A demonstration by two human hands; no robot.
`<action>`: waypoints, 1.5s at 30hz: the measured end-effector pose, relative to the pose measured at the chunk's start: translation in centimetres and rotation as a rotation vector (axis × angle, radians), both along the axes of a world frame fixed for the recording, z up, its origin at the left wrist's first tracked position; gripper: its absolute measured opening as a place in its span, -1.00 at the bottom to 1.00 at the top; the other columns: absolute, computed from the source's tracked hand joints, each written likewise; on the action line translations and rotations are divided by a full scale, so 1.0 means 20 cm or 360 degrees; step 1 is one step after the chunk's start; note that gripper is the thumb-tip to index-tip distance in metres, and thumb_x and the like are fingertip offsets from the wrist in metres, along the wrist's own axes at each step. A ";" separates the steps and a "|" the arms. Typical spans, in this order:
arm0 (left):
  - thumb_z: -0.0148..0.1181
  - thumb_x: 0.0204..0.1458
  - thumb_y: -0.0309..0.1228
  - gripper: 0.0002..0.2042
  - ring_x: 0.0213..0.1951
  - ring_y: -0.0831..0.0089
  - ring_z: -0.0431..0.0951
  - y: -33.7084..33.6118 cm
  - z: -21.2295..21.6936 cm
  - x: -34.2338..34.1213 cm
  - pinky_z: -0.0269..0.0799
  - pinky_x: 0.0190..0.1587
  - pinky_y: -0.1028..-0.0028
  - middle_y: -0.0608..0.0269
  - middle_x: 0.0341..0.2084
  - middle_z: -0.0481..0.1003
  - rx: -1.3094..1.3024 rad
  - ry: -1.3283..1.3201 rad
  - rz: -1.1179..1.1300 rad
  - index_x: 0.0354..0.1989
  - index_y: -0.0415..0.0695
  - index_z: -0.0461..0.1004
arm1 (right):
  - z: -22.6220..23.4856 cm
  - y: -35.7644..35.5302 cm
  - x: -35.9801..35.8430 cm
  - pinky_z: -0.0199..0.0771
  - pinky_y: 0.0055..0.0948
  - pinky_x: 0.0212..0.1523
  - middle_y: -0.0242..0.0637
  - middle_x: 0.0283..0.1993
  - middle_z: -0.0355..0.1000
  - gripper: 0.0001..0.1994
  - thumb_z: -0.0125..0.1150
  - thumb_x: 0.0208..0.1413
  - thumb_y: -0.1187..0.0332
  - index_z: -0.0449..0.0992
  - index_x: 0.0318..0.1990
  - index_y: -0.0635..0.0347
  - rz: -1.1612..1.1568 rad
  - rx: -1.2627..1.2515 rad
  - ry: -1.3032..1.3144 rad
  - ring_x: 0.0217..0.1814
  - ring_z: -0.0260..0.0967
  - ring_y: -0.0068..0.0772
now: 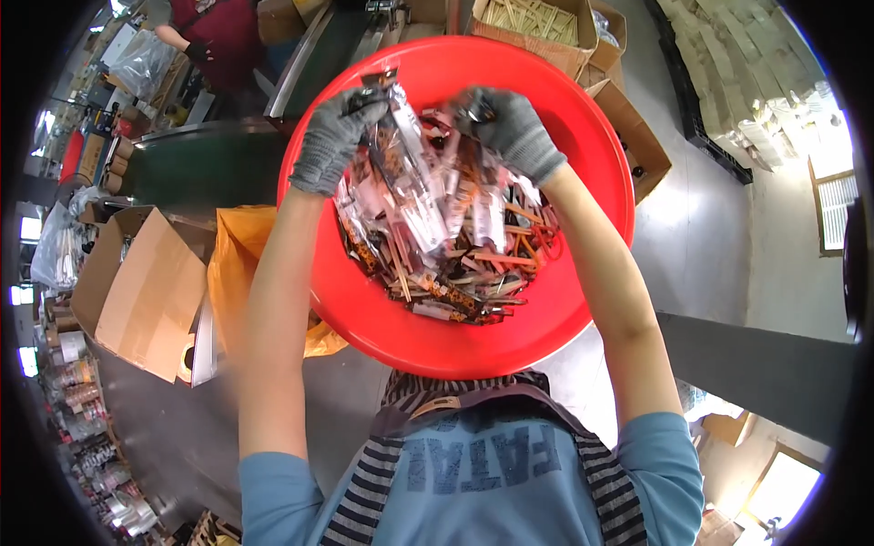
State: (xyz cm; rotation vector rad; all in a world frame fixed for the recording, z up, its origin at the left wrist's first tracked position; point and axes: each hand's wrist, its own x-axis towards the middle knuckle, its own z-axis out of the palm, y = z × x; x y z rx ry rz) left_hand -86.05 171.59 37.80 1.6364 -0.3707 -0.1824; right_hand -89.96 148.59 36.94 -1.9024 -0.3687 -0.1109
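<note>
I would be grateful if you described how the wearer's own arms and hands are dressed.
The left hand and right hand each wear a grey knitted glove that ends at the wrist. Both forearms are bare. The left sleeve and right sleeve are short, plain blue. Blur hides any finer detail at the right fingertips.

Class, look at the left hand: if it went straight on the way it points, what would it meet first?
Beyond the packet in its grasp, the left hand would probably meet the far inner wall of the red tub; depth is unclear, so it might pass above that.
</note>
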 end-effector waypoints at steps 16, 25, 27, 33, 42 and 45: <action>0.27 -0.20 -0.56 -0.54 -0.28 0.48 0.47 0.78 -0.04 -0.31 0.41 -0.18 0.57 0.21 -0.31 0.47 0.0730 -0.0433 0.0627 -0.05 -0.25 0.30 | -0.08 0.85 0.01 0.29 -0.53 0.06 -0.24 -0.12 0.35 -0.56 0.19 0.00 0.40 0.25 0.03 0.33 0.0438 0.1308 0.0284 -0.02 0.29 -0.47; 0.02 0.06 -0.32 -0.62 -0.14 0.42 0.39 1.80 -1.35 -0.66 0.35 -0.16 0.55 0.25 -0.16 0.37 0.0865 -0.0027 0.1112 0.05 -0.18 0.22 | -0.80 0.77 -0.29 0.38 -0.27 -0.10 -0.10 -0.14 0.43 -0.56 0.08 -0.03 0.06 0.38 -0.06 0.14 0.0375 -0.1762 0.1163 -0.08 0.39 -0.15; 0.02 0.07 -0.30 -0.59 -0.13 0.38 0.38 1.86 -1.41 -0.76 0.35 -0.10 0.54 0.23 -0.16 0.36 0.1347 0.0205 0.1063 0.08 -0.16 0.20 | -0.99 0.78 -0.34 0.43 -0.30 -0.24 -0.17 -0.24 0.46 -0.59 0.15 -0.05 0.09 0.41 -0.14 0.22 0.0128 -0.1684 0.1014 -0.26 0.45 -0.22; 0.08 -0.04 -0.46 -0.78 -0.17 0.21 0.42 0.83 -0.55 -0.48 0.34 -0.09 0.39 0.04 -0.23 0.40 0.1158 -0.0346 0.1116 -0.18 -0.21 0.40 | -1.22 0.49 -0.40 0.29 -0.53 -0.65 -0.37 -0.58 0.36 -0.92 0.16 -0.02 0.45 0.45 -0.36 0.23 -0.0001 0.0569 0.1619 -0.61 0.32 -0.48; 0.08 -0.11 -0.31 -0.63 -0.13 0.05 0.45 0.33 -1.11 -0.09 0.37 -0.13 0.24 -0.14 -0.28 0.45 0.1498 0.0810 0.0635 -0.15 -0.29 0.30 | -1.18 0.24 -0.51 0.33 -0.71 -0.48 -0.35 -0.48 0.30 -0.80 0.09 0.04 0.41 0.31 -0.20 0.24 -0.0097 0.0219 0.0923 -0.51 0.28 -0.52; 0.08 -0.11 -0.32 -0.63 -0.15 0.04 0.46 0.37 -1.24 -0.05 0.39 -0.16 0.22 -0.16 -0.28 0.44 0.1541 0.0843 0.0755 -0.16 -0.28 0.28 | -0.59 0.27 -0.53 0.39 -0.53 -0.31 -0.30 -0.35 0.33 -0.70 0.13 0.00 0.45 0.30 -0.09 0.25 0.0060 -0.0100 0.1137 -0.37 0.32 -0.50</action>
